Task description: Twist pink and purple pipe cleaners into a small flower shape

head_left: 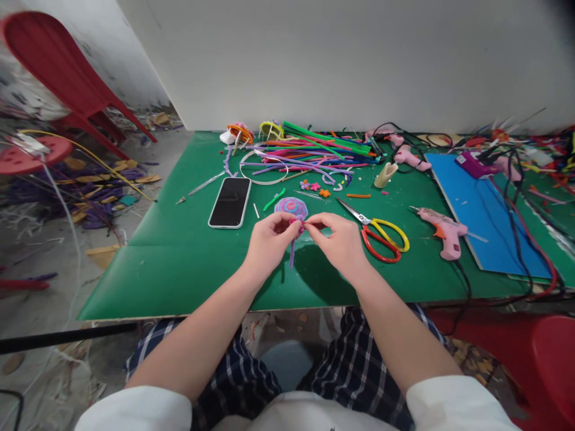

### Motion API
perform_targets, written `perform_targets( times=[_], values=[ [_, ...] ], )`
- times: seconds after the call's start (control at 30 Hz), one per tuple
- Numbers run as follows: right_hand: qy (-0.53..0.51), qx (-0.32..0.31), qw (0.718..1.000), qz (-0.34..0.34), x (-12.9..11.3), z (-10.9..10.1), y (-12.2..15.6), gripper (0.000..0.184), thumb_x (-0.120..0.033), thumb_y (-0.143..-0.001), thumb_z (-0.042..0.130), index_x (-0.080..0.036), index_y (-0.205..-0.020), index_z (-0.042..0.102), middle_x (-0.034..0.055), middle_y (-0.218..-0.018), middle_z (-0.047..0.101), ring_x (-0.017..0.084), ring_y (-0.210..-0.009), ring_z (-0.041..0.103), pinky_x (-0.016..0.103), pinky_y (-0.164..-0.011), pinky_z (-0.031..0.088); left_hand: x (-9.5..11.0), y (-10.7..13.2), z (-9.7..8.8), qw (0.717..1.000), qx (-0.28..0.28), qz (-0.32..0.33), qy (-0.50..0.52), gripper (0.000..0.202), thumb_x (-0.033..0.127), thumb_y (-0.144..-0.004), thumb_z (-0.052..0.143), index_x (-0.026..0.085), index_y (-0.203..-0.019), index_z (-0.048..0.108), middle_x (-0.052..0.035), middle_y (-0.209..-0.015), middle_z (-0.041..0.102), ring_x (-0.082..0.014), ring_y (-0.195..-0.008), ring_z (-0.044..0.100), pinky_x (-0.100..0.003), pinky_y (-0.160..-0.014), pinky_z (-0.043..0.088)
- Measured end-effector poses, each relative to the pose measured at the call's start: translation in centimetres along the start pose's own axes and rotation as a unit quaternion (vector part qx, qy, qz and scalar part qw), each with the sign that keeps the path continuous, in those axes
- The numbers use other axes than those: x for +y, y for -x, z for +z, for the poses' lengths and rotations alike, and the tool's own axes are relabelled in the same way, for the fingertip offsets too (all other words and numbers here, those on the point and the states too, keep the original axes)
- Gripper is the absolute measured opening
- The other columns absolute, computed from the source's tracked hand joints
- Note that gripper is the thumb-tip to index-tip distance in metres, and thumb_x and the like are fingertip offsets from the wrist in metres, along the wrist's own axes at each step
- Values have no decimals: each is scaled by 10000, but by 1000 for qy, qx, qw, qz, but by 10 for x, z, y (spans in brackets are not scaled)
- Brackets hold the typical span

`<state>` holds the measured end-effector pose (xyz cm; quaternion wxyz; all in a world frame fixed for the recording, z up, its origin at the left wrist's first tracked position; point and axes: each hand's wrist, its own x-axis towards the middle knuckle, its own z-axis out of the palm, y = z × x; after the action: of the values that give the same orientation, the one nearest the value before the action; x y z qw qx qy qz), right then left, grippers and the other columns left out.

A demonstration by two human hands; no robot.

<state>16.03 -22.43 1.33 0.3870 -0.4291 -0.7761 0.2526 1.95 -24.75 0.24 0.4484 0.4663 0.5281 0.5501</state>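
My left hand (268,240) and my right hand (338,239) meet over the green table (179,263), both pinched on a small pink pipe-cleaner piece (297,224). A purple stem (292,254) hangs down from it between the hands. Just behind my fingers lies a purple and pink spiral pipe-cleaner disc (291,207). Whether the pink piece is joined to the disc I cannot tell.
A phone (230,202) lies face up to the left. Scissors with red and yellow handles (381,234) and a pink glue gun (442,227) lie to the right, by a blue sheet (485,221). A heap of coloured pipe cleaners (309,152) fills the back. Red chairs stand at both sides.
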Motion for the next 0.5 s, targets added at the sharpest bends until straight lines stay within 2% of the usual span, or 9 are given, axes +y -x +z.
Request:
perform_targets(
  times=[0.23,0.37,0.5],
  values=[
    [-189,33,973,128,2,8,1,120,-288,-725,581,-187,-751,641,12,-722,665,137,-647,607,256,-617,482,3,1,3,997,-1,-44,66,183,316,-670,654,145,-722,617,10,-660,605,-92,-620,538,-208,-589,425],
    [-244,62,956,153,4,15,1,137,-300,-714,595,-181,-768,639,21,-742,668,138,-667,614,268,-660,498,1,2,4,992,-19,-73,97,182,315,-676,651,152,-741,604,15,-685,591,-84,-633,534,-190,-569,418],
    [-270,35,949,157,8,13,-1,160,-315,-710,604,-183,-792,642,22,-764,676,147,-693,626,292,-697,504,1,2,3,989,-18,-89,113,195,327,-681,646,162,-760,581,14,-708,599,-97,-657,558,-200,-580,435]
  ],
)
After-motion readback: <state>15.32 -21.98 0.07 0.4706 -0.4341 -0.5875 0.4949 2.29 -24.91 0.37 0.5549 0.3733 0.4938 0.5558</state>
